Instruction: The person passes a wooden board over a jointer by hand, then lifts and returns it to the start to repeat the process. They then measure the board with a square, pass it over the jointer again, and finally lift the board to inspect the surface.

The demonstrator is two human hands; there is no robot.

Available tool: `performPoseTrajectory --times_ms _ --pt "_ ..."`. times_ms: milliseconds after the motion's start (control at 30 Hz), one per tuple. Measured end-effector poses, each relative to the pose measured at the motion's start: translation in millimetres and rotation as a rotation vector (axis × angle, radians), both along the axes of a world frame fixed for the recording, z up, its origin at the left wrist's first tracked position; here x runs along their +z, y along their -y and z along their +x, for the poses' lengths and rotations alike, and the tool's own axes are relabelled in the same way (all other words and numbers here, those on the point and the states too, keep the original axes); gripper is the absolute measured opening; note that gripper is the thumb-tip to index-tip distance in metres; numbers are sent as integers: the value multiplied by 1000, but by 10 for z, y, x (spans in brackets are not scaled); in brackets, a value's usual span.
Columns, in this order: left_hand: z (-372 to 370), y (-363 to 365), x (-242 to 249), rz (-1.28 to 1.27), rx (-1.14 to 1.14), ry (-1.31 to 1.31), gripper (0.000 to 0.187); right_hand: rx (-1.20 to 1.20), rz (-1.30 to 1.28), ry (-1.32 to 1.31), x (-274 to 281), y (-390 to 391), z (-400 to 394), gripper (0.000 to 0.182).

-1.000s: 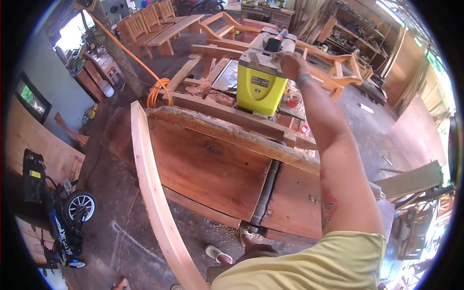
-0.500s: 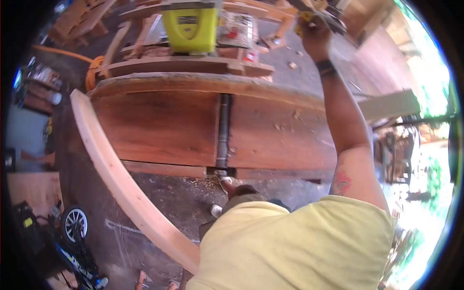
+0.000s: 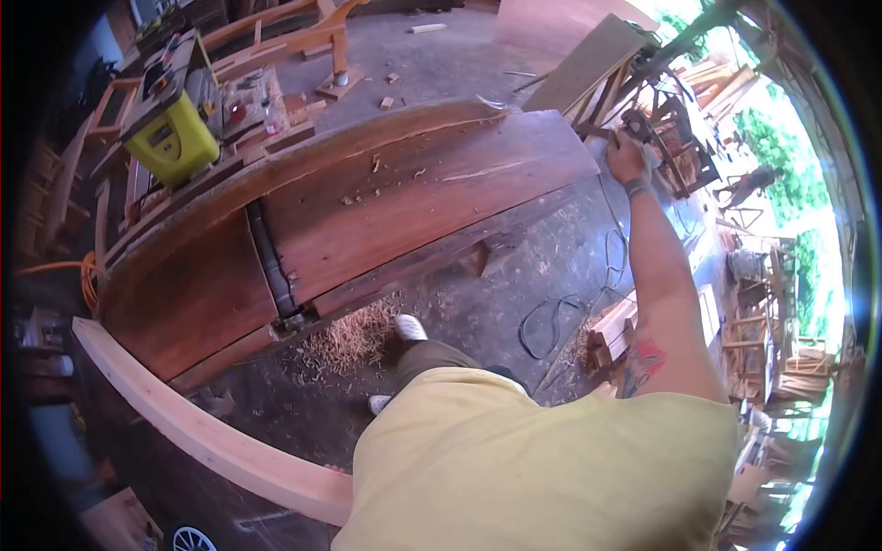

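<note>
A long, pale curved wooden beam point(image 3: 202, 427) slants from the left to my left side. Fingertips of my left hand point(image 3: 336, 469) show at its edge by my yellow shirt; the rest of that hand is hidden. My right arm is stretched out, and my right hand point(image 3: 627, 158) is closed around something small and dark that I cannot make out, just past the right end of a reddish wooden panel point(image 3: 432, 197). A dark strip point(image 3: 268, 257) crosses the panel, and wood shavings lie on it.
A green and grey box point(image 3: 175, 138) stands behind the panel on the left. Wood shavings point(image 3: 349, 342) cover the floor by my shoes. A black cord point(image 3: 542, 354) loops on the floor. A board point(image 3: 588, 64) and wooden racks stand at the right, and a bicycle wheel point(image 3: 193, 539) is at bottom left.
The view has turned to the right. My right hand has moved from above the far side of the panel to beyond its right end. The beam remains at my left side.
</note>
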State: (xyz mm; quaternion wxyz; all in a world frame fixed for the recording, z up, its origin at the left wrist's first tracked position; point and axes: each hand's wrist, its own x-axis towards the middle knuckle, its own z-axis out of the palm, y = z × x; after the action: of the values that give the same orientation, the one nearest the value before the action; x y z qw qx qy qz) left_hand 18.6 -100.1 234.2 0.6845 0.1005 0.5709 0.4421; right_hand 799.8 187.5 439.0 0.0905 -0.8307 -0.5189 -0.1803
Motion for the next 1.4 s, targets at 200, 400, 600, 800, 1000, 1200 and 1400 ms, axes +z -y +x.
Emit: performPoseTrajectory --times_ms 200,400,600,800,1000,1200,1400 --pt "490 -31 -181 -11 89 20 62 -232 -327 -16 -532 609 738 31" --pt "1050 -75 -344 -66 279 14 61 -68 -509 -35 -1287 57 1546 33" --pt "1575 -6 -358 -107 453 22 61 129 -703 -26 -1891 -658 2078 30" --pt "1892 55 -365 -100 557 53 61 286 -812 -7 -2240 -786 2474 26" --pt "2028 155 -356 -89 611 88 60 525 -834 15 -2696 -924 2601 23" --pt "2066 283 -389 -8 656 169 60 583 -965 12 -2644 -1038 2331 28" --pt "2000 717 -579 242 662 468 59 672 -849 -217 -2956 -1048 2160 37"
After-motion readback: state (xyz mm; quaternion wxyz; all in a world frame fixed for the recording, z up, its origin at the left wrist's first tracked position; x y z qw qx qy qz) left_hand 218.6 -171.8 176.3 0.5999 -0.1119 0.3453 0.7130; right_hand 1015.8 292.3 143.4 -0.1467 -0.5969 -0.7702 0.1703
